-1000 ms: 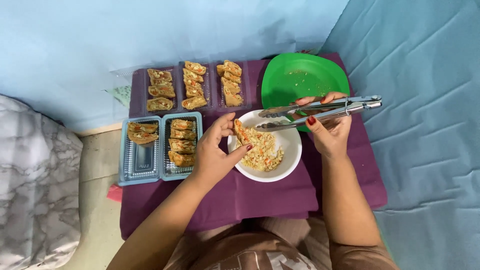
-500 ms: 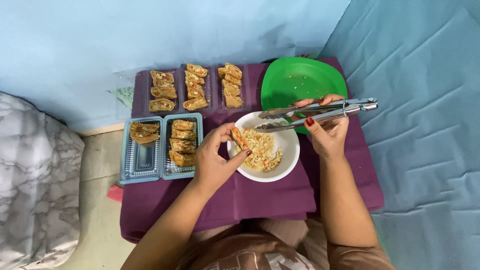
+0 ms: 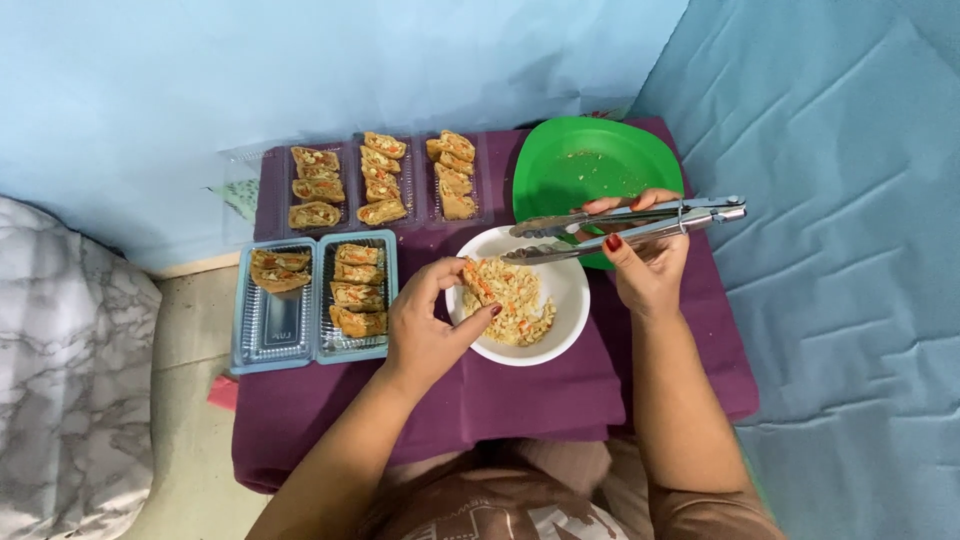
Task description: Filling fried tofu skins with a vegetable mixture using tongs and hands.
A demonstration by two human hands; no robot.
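From the head view, my left hand (image 3: 425,335) has its grip pinched on a roll piece (image 3: 475,283) at the white bowl's (image 3: 560,340) nine-o'clock rim. My right hand (image 3: 645,265) is clenched on metal tongs (image 3: 625,222), tips over the bowl at twelve o'clock, apparently empty. The blue tray (image 3: 312,300) lies at nine o'clock, the green plate (image 3: 590,165) at one, on the purple surface (image 3: 520,400).

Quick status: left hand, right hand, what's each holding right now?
Left hand: closed on a filled roll piece over the white bowl.
Right hand: closed on metal tongs.
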